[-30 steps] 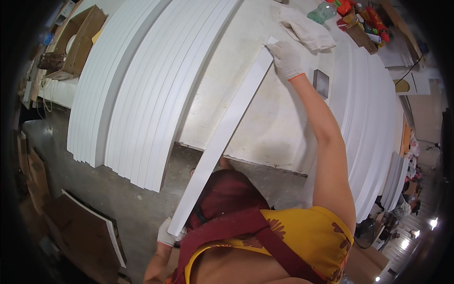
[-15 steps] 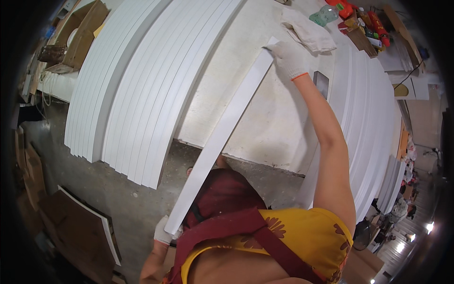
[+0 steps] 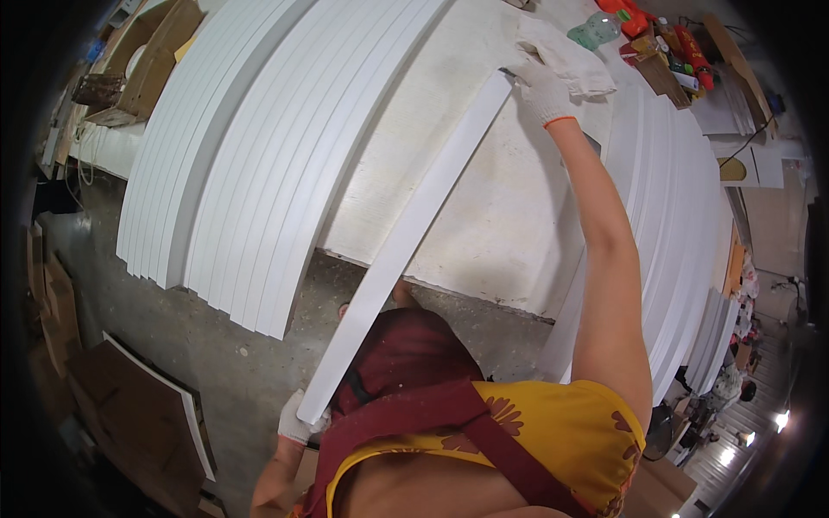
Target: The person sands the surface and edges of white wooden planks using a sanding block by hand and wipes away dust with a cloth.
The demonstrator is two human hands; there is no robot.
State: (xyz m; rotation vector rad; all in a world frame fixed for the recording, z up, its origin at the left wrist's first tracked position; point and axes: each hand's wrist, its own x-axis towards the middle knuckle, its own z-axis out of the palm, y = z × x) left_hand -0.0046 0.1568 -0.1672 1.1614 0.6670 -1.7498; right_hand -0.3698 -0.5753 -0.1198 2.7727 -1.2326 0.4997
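A long white strip (image 3: 406, 237) slants from near my body up over the white table, its far part above the tabletop. My left hand (image 3: 294, 420), in a white knitted glove, is closed round its near end, the fingers partly hidden by the strip. At the far end, my right hand (image 3: 540, 91), gloved in white with an orange cuff, is closed with a small dark piece (image 3: 507, 72) at the fingertips. That piece touches or nearly touches the strip's tip; its kind is too small to tell.
Rows of similar white strips (image 3: 285, 155) lie to the left, and more strips (image 3: 661, 207) to the right. A white cloth (image 3: 579, 69), a clear green bottle (image 3: 596, 30) and a cardboard box of small items (image 3: 661, 73) sit at the far right. Brown boards (image 3: 138, 414) stand lower left.
My right hand has shifted slightly away and to the right, with the small dark piece now at the strip's far tip. The left hand keeps its hold on the near end.
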